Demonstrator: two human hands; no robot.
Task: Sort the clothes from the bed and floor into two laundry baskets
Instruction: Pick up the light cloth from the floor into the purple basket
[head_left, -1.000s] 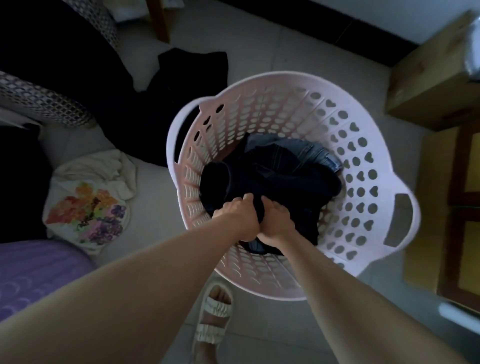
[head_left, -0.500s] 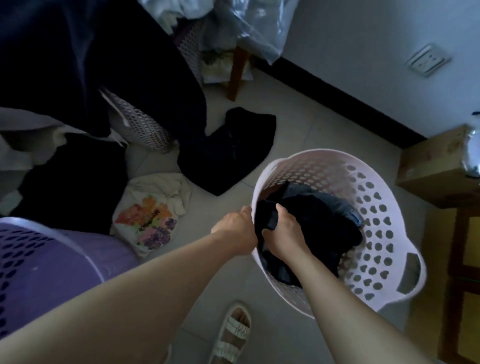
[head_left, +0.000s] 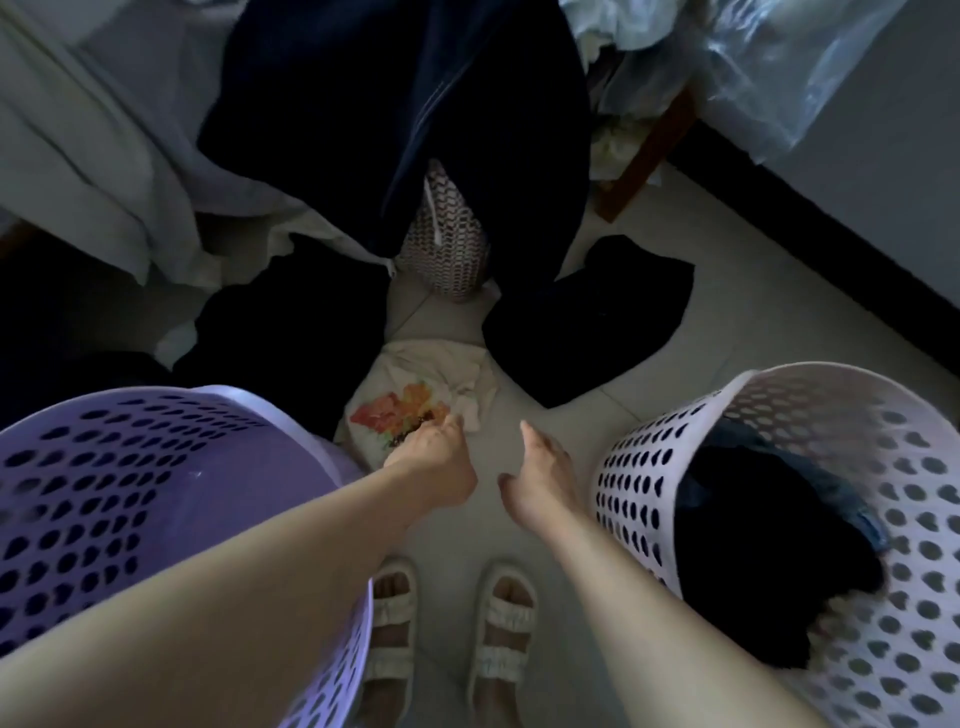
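Both hands have left the dark clothes (head_left: 753, 561) in the pink basket (head_left: 883, 670); left hand (head_left: 434, 462) fingers, loosely spread, touch the floral cloth (head_left: 415, 410), right hand (head_left: 540, 478) empty, open.

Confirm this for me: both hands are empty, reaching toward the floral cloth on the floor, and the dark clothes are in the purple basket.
Not quite. The head view shows the dark clothes in the white basket, not the purple basket. The rest holds: the left hand and right hand are empty, reaching toward the floral cloth on the floor.
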